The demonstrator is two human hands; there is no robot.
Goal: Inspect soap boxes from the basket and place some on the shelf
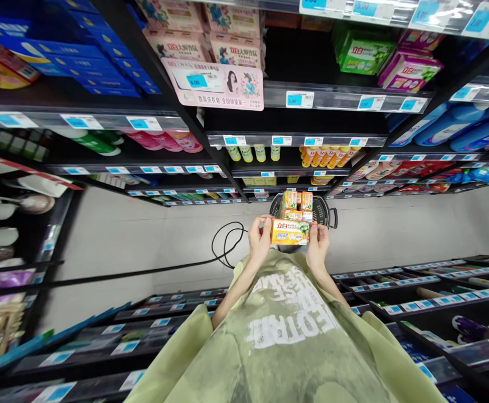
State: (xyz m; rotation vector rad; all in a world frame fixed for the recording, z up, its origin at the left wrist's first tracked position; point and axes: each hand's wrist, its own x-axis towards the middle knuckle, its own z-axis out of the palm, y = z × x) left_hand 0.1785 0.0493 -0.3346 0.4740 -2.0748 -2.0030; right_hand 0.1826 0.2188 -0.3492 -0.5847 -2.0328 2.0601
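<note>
Between my two hands is an orange and white soap pack, held level in front of my shirt with its printed face up. My left hand grips its left end, thumb and fingers closed on it. At the opposite end, my right hand pinches the pack the same way. Just beyond it, a dark plastic basket stands on the floor with several similar orange soap packs stacked inside. The held pack and my hands hide the near part of the basket.
Ahead, a shelf carries pink soap packs, green packs and purple packs. Orange bottles stand lower down. A black cable loops across the floor at left. More shelving is close behind me.
</note>
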